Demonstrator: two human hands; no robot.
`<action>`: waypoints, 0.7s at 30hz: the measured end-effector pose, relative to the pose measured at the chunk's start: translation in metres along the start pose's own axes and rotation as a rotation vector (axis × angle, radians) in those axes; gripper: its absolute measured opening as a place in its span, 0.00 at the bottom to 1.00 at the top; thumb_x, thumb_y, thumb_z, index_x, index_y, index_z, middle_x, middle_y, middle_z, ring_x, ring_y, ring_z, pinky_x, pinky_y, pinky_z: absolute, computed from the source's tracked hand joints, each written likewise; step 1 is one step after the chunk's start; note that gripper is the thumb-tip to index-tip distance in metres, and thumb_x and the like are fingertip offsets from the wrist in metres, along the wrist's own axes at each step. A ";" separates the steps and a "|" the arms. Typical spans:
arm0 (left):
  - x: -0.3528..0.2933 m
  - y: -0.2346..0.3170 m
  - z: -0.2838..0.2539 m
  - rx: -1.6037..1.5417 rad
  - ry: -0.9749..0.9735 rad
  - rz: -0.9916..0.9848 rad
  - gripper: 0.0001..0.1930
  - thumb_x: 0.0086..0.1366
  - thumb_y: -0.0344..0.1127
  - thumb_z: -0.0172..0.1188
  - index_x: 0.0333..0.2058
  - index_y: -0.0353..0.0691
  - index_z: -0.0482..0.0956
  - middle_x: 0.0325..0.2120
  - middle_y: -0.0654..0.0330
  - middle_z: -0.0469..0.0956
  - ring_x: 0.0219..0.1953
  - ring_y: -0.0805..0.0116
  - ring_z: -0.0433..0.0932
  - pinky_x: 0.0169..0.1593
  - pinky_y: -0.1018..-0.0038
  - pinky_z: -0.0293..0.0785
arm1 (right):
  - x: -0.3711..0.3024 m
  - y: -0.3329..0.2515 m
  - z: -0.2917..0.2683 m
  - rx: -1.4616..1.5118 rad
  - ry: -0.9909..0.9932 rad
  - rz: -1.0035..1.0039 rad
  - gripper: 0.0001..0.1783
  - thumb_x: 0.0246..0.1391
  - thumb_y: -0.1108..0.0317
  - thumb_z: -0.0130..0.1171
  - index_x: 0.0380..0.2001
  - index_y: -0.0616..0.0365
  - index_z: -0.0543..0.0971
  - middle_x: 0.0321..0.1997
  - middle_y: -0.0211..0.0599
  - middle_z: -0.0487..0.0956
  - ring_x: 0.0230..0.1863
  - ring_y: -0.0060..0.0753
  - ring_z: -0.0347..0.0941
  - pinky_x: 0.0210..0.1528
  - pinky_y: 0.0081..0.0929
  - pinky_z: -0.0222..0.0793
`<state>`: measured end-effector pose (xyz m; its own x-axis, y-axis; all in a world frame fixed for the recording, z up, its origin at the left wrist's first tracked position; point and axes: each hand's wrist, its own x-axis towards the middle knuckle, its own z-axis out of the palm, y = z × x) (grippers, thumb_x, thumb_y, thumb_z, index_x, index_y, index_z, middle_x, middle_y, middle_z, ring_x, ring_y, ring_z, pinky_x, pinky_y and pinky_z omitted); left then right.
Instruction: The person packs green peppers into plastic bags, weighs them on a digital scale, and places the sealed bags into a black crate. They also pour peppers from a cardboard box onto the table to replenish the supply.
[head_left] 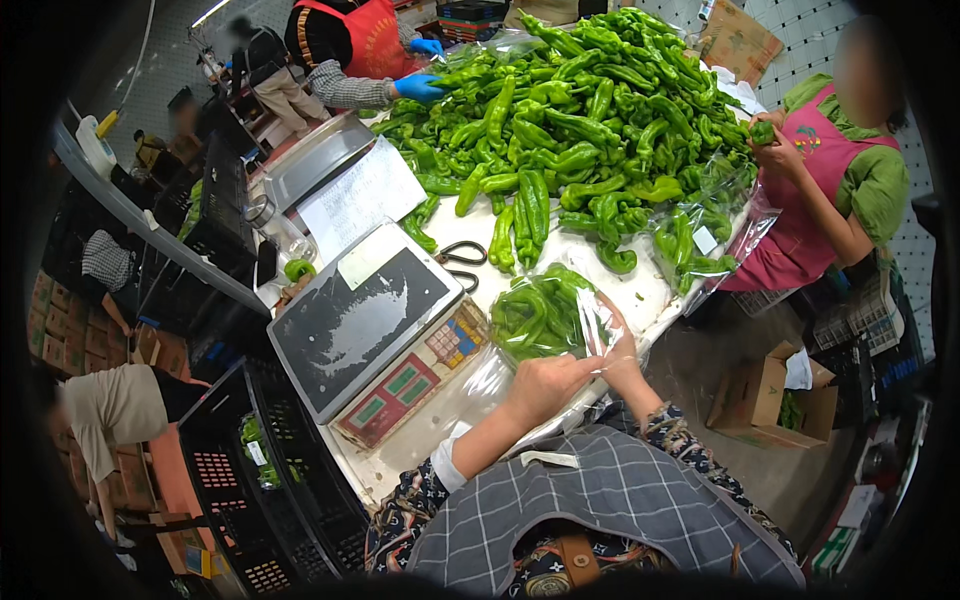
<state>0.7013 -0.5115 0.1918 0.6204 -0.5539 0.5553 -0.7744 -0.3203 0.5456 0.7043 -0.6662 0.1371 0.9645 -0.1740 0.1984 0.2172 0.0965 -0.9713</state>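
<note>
A clear plastic bag of green peppers (540,318) rests at the near edge of the white table, right of the scale. My left hand (548,388) pinches the bag's gathered plastic on its near side. At the bag's right side is my right hand (624,352), its fingers closed on the same plastic close to the left. Beyond the bag, long green peppers (590,125) lie in a large heap, several of them loose toward me. A digital scale (365,300) with a dark plate stands to the left. Black scissors handles (463,268) show between scale and peppers.
A written paper sheet (362,198) lies beyond the scale, beside a glass jar (270,220). Another bagged lot of peppers (690,240) sits at right, near a person in a pink apron (790,225). Blue-gloved hands (418,86) work at the far side. Black crates (250,470) stand lower left.
</note>
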 end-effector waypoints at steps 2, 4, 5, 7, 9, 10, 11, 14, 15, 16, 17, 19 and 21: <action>-0.002 -0.003 0.006 -0.027 -0.003 0.030 0.09 0.50 0.32 0.61 0.33 0.46 0.79 0.14 0.61 0.71 0.16 0.66 0.72 0.19 0.72 0.67 | 0.009 0.021 -0.006 -0.953 -0.028 -0.395 0.32 0.41 0.78 0.58 0.54 0.58 0.64 0.58 0.49 0.61 0.53 0.48 0.63 0.53 0.34 0.61; -0.006 -0.001 0.005 -0.014 -0.025 0.040 0.09 0.50 0.32 0.61 0.33 0.46 0.79 0.14 0.62 0.70 0.16 0.66 0.72 0.19 0.72 0.67 | 0.020 0.043 -0.015 -0.947 -0.101 -0.419 0.33 0.40 0.80 0.55 0.54 0.57 0.64 0.60 0.53 0.57 0.57 0.54 0.58 0.57 0.36 0.56; -0.006 -0.002 0.004 -0.011 -0.031 0.042 0.09 0.50 0.32 0.61 0.33 0.46 0.79 0.14 0.62 0.70 0.16 0.66 0.72 0.19 0.72 0.67 | 0.023 0.038 -0.013 -1.019 -0.112 -0.405 0.32 0.41 0.79 0.56 0.54 0.57 0.64 0.60 0.53 0.58 0.57 0.54 0.58 0.57 0.36 0.56; -0.011 -0.001 0.000 -0.003 -0.054 -0.003 0.10 0.50 0.33 0.62 0.34 0.46 0.79 0.14 0.62 0.70 0.16 0.66 0.72 0.20 0.72 0.67 | 0.013 0.016 -0.008 -1.157 -0.141 -0.354 0.30 0.42 0.75 0.56 0.53 0.57 0.65 0.59 0.53 0.58 0.57 0.55 0.57 0.57 0.37 0.56; -0.012 -0.002 -0.004 -0.007 -0.063 -0.016 0.11 0.50 0.34 0.62 0.35 0.46 0.79 0.14 0.62 0.70 0.16 0.66 0.72 0.20 0.73 0.66 | -0.007 0.003 -0.016 -1.050 -0.225 -0.315 0.30 0.42 0.73 0.57 0.53 0.59 0.65 0.58 0.50 0.60 0.56 0.50 0.60 0.56 0.36 0.57; -0.013 -0.003 -0.007 -0.011 -0.065 -0.017 0.12 0.51 0.35 0.62 0.36 0.46 0.78 0.14 0.62 0.70 0.16 0.66 0.72 0.20 0.73 0.66 | -0.020 -0.003 -0.020 -0.996 -0.271 -0.295 0.30 0.43 0.72 0.58 0.53 0.59 0.65 0.57 0.49 0.62 0.55 0.48 0.61 0.56 0.36 0.58; -0.015 -0.001 -0.008 -0.015 -0.062 -0.017 0.13 0.51 0.37 0.62 0.37 0.46 0.78 0.14 0.62 0.70 0.16 0.66 0.72 0.19 0.73 0.66 | -0.032 -0.012 -0.024 -0.705 -0.325 -0.100 0.30 0.45 0.69 0.57 0.54 0.59 0.64 0.57 0.47 0.63 0.55 0.45 0.62 0.55 0.35 0.58; -0.021 -0.003 -0.011 -0.102 -0.085 -0.058 0.15 0.52 0.39 0.61 0.40 0.46 0.77 0.15 0.61 0.70 0.17 0.65 0.71 0.21 0.72 0.66 | -0.047 -0.026 -0.022 0.104 -0.338 0.369 0.28 0.52 0.61 0.53 0.55 0.59 0.63 0.55 0.43 0.66 0.54 0.36 0.64 0.54 0.31 0.60; -0.022 -0.002 -0.012 -0.115 -0.063 -0.053 0.16 0.52 0.40 0.61 0.41 0.46 0.76 0.15 0.61 0.70 0.18 0.64 0.72 0.22 0.72 0.66 | -0.039 -0.028 -0.016 0.313 -0.269 0.450 0.28 0.54 0.58 0.51 0.55 0.59 0.62 0.55 0.42 0.66 0.53 0.33 0.64 0.54 0.29 0.61; -0.023 0.002 -0.011 -0.127 -0.041 -0.049 0.16 0.53 0.40 0.61 0.41 0.45 0.76 0.16 0.60 0.70 0.19 0.64 0.72 0.22 0.72 0.66 | -0.031 -0.030 -0.010 0.521 -0.197 0.532 0.28 0.56 0.55 0.48 0.56 0.59 0.62 0.54 0.41 0.67 0.53 0.31 0.64 0.53 0.28 0.62; -0.021 0.003 -0.014 -0.135 -0.014 -0.035 0.17 0.53 0.40 0.60 0.42 0.44 0.76 0.16 0.60 0.70 0.20 0.63 0.72 0.23 0.71 0.66 | -0.018 -0.032 -0.003 0.389 -0.133 0.543 0.27 0.59 0.53 0.43 0.55 0.58 0.62 0.52 0.40 0.69 0.50 0.30 0.67 0.49 0.25 0.65; -0.024 0.008 -0.028 -0.065 0.003 -0.065 0.17 0.54 0.37 0.59 0.43 0.41 0.75 0.20 0.58 0.72 0.23 0.62 0.72 0.25 0.71 0.67 | 0.006 -0.039 0.006 0.334 -0.093 0.488 0.24 0.60 0.55 0.42 0.52 0.61 0.64 0.47 0.40 0.73 0.43 0.29 0.72 0.41 0.22 0.69; -0.035 0.005 -0.039 -0.046 0.067 -0.120 0.18 0.54 0.36 0.59 0.44 0.41 0.74 0.20 0.58 0.72 0.23 0.62 0.72 0.25 0.71 0.67 | 0.024 -0.067 0.022 0.304 -0.074 0.412 0.23 0.59 0.55 0.44 0.49 0.63 0.67 0.44 0.40 0.75 0.39 0.28 0.74 0.36 0.21 0.70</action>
<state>0.6806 -0.4636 0.1998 0.7160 -0.4611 0.5242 -0.6889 -0.3446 0.6378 0.7164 -0.6549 0.2098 0.9849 0.0069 -0.1731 -0.1595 0.4248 -0.8911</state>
